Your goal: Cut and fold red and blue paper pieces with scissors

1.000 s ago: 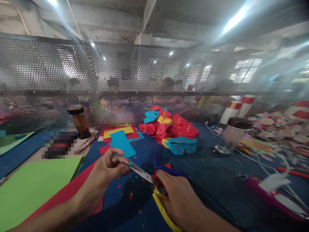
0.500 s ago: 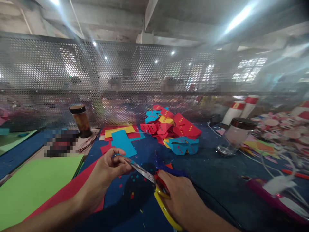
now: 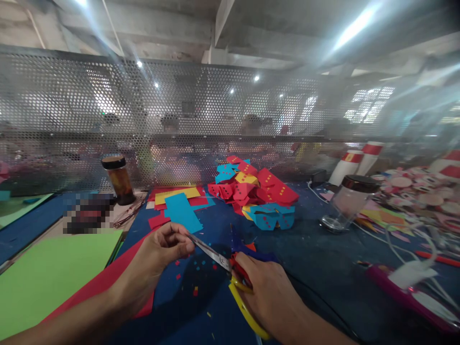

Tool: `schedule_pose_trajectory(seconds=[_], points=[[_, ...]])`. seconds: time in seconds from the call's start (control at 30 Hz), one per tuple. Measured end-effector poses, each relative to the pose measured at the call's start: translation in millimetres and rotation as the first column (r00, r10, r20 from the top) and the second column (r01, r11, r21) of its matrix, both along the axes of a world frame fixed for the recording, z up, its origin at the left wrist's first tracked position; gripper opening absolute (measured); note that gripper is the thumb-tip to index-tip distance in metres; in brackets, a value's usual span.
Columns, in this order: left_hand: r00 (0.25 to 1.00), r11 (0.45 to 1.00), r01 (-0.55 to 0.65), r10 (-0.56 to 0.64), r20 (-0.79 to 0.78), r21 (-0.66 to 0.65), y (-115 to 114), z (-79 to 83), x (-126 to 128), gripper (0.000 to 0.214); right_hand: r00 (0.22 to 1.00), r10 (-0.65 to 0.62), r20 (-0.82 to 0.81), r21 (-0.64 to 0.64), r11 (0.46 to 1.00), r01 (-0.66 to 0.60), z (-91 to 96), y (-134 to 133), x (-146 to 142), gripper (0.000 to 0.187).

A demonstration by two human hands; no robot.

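Two lidded jars (image 3: 118,181) (image 3: 349,205), one brown inside, stand beyond the hands (image 3: 170,247) (image 3: 264,282).

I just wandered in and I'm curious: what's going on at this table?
A person's right hand grips yellow-and-red-handled scissors, while the fingers of the left hand are at the blade tips; whether they pinch anything is hard to see. Tiny colored scraps dot the blue tabletop. Beyond lie a flat blue paper piece and a heap of dotted paper shapes.
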State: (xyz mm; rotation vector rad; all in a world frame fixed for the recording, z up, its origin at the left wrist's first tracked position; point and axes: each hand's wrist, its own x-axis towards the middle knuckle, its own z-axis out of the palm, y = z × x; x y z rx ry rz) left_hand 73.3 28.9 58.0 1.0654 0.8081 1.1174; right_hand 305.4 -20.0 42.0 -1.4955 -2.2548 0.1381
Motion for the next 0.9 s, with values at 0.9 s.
schedule_pose_trajectory(seconds=[0.9], points=[[0.998,0.999,0.024,-0.022,0.057,-0.037,5.1,-3.3,-6.2,0.036,0.992,-0.06,0.108,-0.059,0.996,0.067,8.3,1.7,-1.6,0.008]])
